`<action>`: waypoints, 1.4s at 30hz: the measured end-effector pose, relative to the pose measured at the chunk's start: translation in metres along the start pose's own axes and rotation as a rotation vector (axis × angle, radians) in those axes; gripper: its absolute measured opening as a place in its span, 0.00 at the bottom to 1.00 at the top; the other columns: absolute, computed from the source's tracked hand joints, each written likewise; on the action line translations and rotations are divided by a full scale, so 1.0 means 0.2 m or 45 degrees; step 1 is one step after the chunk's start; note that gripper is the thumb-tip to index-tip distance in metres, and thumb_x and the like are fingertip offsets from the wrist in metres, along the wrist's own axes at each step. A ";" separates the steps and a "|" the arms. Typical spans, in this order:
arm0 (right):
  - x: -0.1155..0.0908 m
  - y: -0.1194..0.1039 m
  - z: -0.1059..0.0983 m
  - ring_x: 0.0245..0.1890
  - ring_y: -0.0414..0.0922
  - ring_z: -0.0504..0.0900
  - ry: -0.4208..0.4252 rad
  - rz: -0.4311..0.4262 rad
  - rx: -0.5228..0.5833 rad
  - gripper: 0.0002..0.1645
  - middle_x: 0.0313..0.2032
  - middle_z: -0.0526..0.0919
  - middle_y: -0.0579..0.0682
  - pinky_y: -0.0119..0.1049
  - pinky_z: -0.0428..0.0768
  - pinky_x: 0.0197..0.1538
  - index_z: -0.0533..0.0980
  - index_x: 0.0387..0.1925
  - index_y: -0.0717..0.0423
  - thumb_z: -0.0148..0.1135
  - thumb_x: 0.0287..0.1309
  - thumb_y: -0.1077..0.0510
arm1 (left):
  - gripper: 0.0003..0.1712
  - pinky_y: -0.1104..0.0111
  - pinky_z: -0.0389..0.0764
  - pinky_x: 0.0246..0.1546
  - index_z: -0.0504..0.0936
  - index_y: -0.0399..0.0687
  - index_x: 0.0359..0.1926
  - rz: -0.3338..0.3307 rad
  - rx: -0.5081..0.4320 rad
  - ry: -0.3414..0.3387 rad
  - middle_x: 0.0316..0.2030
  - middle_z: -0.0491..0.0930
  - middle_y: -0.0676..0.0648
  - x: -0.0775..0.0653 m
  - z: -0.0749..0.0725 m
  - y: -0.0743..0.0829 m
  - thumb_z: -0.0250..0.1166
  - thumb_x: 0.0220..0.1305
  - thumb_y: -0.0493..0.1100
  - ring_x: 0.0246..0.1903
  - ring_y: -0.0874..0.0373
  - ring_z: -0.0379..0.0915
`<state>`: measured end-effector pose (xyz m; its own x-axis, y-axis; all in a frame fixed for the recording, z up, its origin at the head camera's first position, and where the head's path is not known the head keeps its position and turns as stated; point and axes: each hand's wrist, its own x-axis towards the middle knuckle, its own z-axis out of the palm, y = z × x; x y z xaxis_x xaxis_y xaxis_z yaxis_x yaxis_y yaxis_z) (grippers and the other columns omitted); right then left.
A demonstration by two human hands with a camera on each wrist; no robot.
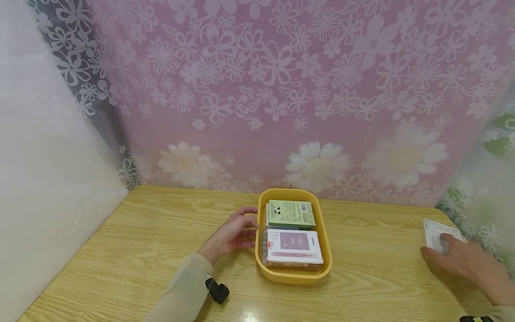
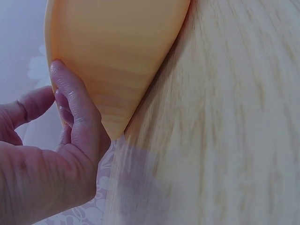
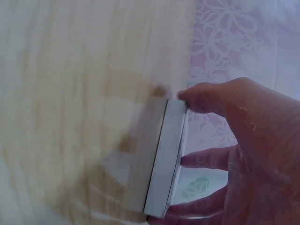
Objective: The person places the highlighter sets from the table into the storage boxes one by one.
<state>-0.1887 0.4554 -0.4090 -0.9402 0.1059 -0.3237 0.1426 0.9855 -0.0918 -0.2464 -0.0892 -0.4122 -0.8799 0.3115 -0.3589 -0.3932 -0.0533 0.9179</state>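
My left hand point(image 1: 236, 230) is at the left side of a yellow plastic basket point(image 1: 327, 250). In the left wrist view, its bent fingers point(image 2: 77, 101) and thumb meet at the rim of the basket's outer wall point(image 2: 117, 47). Inside the basket lie a green box with a panda picture point(image 1: 291, 212) and, nearer me, a white box with a purple panel point(image 1: 314, 256). Far to the right, my right hand point(image 1: 466, 259) grips a flat white printed box point(image 1: 436, 230). The right wrist view shows its pale narrow side point(image 3: 165, 159) between thumb and fingers.
The wood-grain table point(image 1: 169, 232) carries the basket. A pink floral curtain point(image 1: 257, 112) hangs along its back edge. Pale sheeting point(image 1: 52, 179) stands at the left, and a leaf-patterned sheet point(image 1: 499, 210) borders the right, close to my right hand.
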 end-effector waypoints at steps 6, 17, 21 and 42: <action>0.03 0.00 -0.01 0.33 0.68 0.81 0.035 -0.066 -0.022 0.56 0.42 0.78 0.82 0.60 0.79 0.36 0.58 0.61 0.85 0.55 0.66 0.33 | 0.32 0.70 0.82 0.25 0.67 0.51 0.68 -0.002 -0.003 0.004 0.32 0.75 0.53 0.01 0.00 0.00 0.58 0.62 0.38 0.27 0.61 0.74; 0.07 0.02 0.02 0.27 0.57 0.81 0.093 -0.141 -0.013 0.52 0.30 0.83 0.64 0.56 0.79 0.32 0.62 0.59 0.78 0.65 0.59 0.34 | 0.31 0.70 0.82 0.25 0.67 0.51 0.68 -0.001 -0.007 0.011 0.32 0.76 0.53 0.02 0.01 0.01 0.58 0.62 0.38 0.26 0.61 0.74; 0.09 0.02 0.02 0.27 0.56 0.81 0.128 -0.157 -0.012 0.50 0.30 0.82 0.63 0.53 0.77 0.30 0.63 0.58 0.74 0.68 0.56 0.36 | 0.31 0.70 0.82 0.24 0.67 0.50 0.68 -0.002 -0.002 0.020 0.32 0.76 0.52 0.02 0.01 0.01 0.57 0.62 0.38 0.26 0.61 0.74; -0.05 -0.10 0.02 0.45 0.71 0.74 0.436 -0.229 -0.040 0.38 0.45 0.78 0.76 0.70 0.68 0.40 0.73 0.48 0.62 0.79 0.40 0.46 | 0.31 0.70 0.82 0.24 0.67 0.51 0.68 -0.013 0.005 -0.005 0.32 0.76 0.52 -0.02 0.00 0.00 0.57 0.62 0.38 0.26 0.61 0.74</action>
<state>-0.1799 0.4342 -0.4080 -0.9989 -0.0364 0.0289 -0.0388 0.9954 -0.0879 -0.2428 -0.0906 -0.4100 -0.8748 0.3161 -0.3673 -0.4008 -0.0461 0.9150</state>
